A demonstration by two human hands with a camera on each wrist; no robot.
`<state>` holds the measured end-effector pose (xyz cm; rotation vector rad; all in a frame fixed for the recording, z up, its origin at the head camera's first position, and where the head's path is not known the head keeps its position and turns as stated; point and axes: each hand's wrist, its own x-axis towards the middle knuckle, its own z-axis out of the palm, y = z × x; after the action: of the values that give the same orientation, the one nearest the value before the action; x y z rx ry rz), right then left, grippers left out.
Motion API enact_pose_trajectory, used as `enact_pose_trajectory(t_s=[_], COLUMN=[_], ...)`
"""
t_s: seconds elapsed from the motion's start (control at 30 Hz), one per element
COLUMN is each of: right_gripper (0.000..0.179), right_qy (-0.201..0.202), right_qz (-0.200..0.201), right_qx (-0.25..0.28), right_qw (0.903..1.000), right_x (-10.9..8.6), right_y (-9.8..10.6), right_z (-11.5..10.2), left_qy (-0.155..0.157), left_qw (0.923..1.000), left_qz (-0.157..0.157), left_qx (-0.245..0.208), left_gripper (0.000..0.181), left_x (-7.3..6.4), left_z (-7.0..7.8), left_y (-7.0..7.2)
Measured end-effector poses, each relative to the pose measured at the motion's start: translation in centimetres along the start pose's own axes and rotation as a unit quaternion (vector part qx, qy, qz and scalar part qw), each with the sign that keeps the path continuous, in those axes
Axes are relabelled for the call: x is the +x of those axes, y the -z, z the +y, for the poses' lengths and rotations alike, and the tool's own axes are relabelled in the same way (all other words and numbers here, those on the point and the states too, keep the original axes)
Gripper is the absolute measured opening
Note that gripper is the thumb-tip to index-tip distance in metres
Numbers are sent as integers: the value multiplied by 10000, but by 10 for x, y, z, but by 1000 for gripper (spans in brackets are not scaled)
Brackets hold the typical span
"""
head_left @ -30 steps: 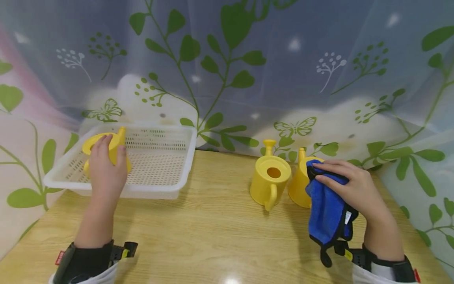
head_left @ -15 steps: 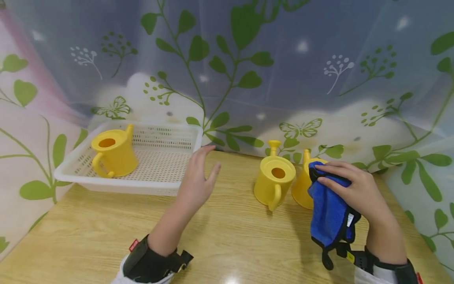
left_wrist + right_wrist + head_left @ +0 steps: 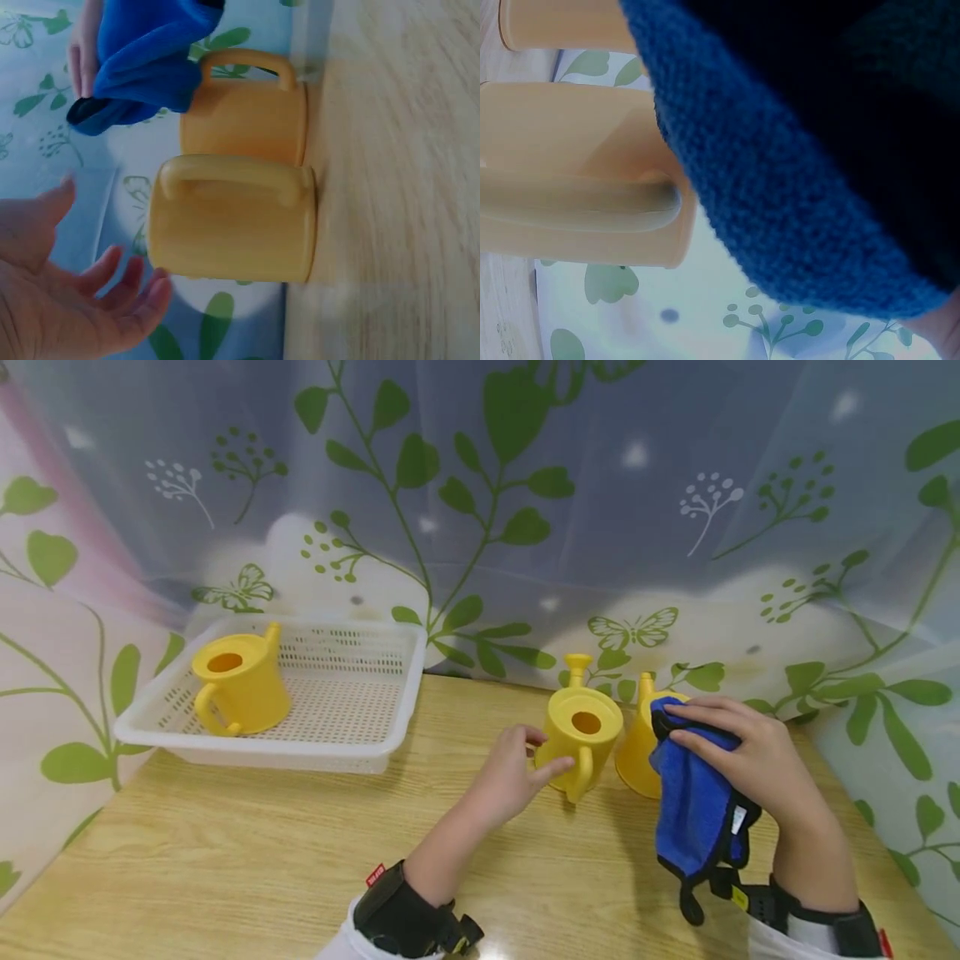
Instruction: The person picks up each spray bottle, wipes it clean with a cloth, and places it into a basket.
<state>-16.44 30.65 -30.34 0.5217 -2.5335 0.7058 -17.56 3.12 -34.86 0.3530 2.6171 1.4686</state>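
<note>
A yellow watering can [image 3: 566, 737] with a sprinkler head stands upright on the table, its handle facing me. My left hand [image 3: 507, 781] is at its left side, thumb near the handle. In the left wrist view the fingers of that hand [image 3: 82, 300] are spread and do not wrap round the can [image 3: 232, 236]. My right hand [image 3: 761, 760] pinches a blue cloth [image 3: 693, 806] with black edging, which hangs down. The cloth partly covers a second yellow watering can [image 3: 634, 753]. The right wrist view has the cloth [image 3: 772, 180] close up beside a can [image 3: 570, 131].
A white perforated basket [image 3: 375, 756] stands at the back left with a yellow watering can [image 3: 251, 693] upright in its left part. Behind the wooden table [image 3: 225, 852] hangs a leaf-patterned curtain [image 3: 480, 560].
My left hand has let go of the watering can in the basket and moved right to the middle can. My right hand still holds the cloth in about the same place.
</note>
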Motion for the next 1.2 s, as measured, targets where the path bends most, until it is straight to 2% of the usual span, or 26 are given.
enact_pose_trajectory(t_s=[0.1, 0.17, 0.33, 0.57, 0.73, 0.97, 1.2], right_gripper=[29, 29, 30, 30, 30, 29, 31], right_qy=[57, 140, 325, 280, 240, 247, 386], right_qz=[-32, -39, -4, -87, -132, -271, -212], right_qx=[-8, -29, -5, 76, -26, -306, -416], right_qw=[10000, 9999, 9995, 9995, 9996, 9989, 9982], right_x=[1, 2, 4, 2, 1, 3, 2], right_y=[-1, -1, -3, -4, -6, -6, -6], right_z=[-2, -3, -4, -7, -8, -12, -16], left_qy=[-14, -41, -53, -5, -194, -133, -118], left_qw=[9972, 9954, 9964, 9954, 9928, 9920, 9897], left_qz=[-231, -315, -566, -839, -1103, -1201, -1398], left_qx=[718, 901, 633, 455, 415, -359, -302], left_gripper=[56, 55, 46, 41, 37, 37, 40], left_x=[3, 6, 10, 10, 11, 17, 15], left_z=[-2, -4, -6, -12, -15, -19, -21], left_y=[-8, -13, -24, -34, -35, -37, -38])
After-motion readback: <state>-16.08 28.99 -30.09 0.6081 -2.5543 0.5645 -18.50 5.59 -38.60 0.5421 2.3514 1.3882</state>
